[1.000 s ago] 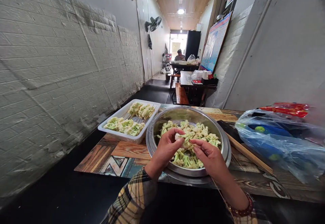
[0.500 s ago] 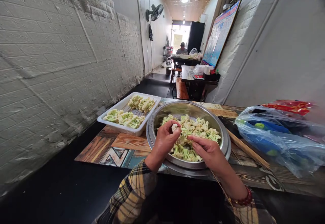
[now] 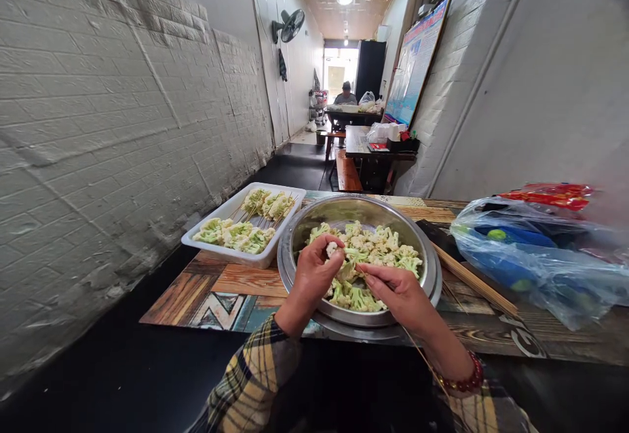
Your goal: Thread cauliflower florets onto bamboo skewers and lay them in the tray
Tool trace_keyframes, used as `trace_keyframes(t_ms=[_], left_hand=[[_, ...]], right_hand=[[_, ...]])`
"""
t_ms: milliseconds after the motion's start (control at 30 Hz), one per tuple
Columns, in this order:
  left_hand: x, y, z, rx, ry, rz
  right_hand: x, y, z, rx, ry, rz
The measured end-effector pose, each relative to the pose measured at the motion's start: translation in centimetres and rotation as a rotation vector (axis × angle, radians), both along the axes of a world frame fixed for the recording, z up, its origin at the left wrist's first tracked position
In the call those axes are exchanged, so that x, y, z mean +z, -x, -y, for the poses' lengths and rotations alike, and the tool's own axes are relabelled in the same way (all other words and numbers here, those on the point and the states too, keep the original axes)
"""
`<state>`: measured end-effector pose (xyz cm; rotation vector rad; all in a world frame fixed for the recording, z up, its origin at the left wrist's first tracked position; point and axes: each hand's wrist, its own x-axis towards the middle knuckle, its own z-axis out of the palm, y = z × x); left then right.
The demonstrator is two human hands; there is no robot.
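Observation:
A steel bowl (image 3: 295, 249) full of cauliflower florets (image 3: 378, 249) stands on the wooden table in front of me. Over its near side, my left hand (image 3: 314, 274) is closed on a small white floret (image 3: 332, 248). My right hand (image 3: 398, 292) pinches a thin bamboo skewer (image 3: 422, 364) whose tip points at that floret; the stick runs back past my wrist. The two hands are almost touching above the bowl.
A white tray (image 3: 230, 253) of skewered cauliflower lies left of the bowl. A bundle of skewers (image 3: 472, 280) and a blue plastic bag (image 3: 535, 263) lie to the right. A brick wall runs along the left. A person sits at a far table (image 3: 346, 95).
My left hand lifted a floret off the pile and curled tighter around it. My right hand brought the skewer tip toward it. The view dropped slightly.

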<state>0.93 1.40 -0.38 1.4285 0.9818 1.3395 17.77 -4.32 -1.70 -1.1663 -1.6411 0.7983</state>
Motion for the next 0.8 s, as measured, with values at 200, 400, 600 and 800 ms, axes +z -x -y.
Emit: trace_keyframes(t_ms=[200,400,600,800], left_hand=[[0.28,0.00,0.23,0.027,-0.093,-0.124],[0.41,-0.18,0.30,0.046,-0.168,-0.212],[-0.27,-0.18,-0.04,0.001,-0.271,-0.191],[-0.42,-0.25,-0.04,-0.016,-0.396,-0.228]], right_hand=[[-0.21,0.18,-0.09,-0.052,-0.005,-0.020],[-0.19,0.29,-0.09,-0.107,-0.001,-0.018],[0.30,0.29,-0.01,-0.124,-0.040,0.026],[0.21,0.33,0.08,-0.130,-0.031,0.022]])
